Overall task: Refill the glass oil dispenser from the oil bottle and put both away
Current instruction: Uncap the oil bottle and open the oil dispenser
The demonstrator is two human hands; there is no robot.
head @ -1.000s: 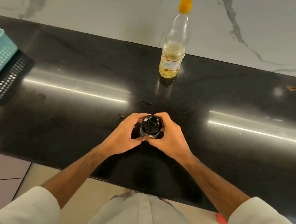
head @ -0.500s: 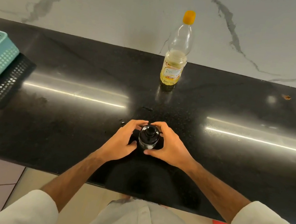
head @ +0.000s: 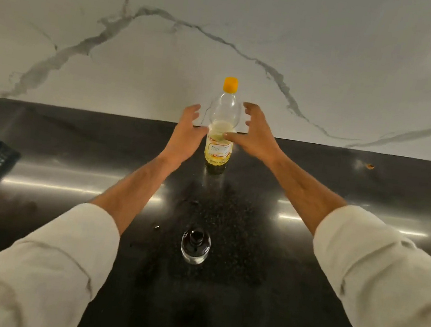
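- Since the earlier frame, lifted off the small glass oil dispenser with black stopper (head: 195, 246), left standing near the front of the black granite counter (head: 72, 142).
- Reaching step: clear plastic oil bottle with yellow cap (head: 222, 128), upright by the wall, not yet gripped; next, close, lift, uncap.
- Left hand (head: 187, 132) spread, empty, just beside.
- Right hand (head: 255, 135) spread, thumb seemingly touching.

Both arms stretch forward, left hand (head: 185, 131) and right hand (head: 255, 134) fingers spread.

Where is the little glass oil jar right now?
In the head view, the glass oil jar stands alone on the black counter, near the front edge, between both arms.
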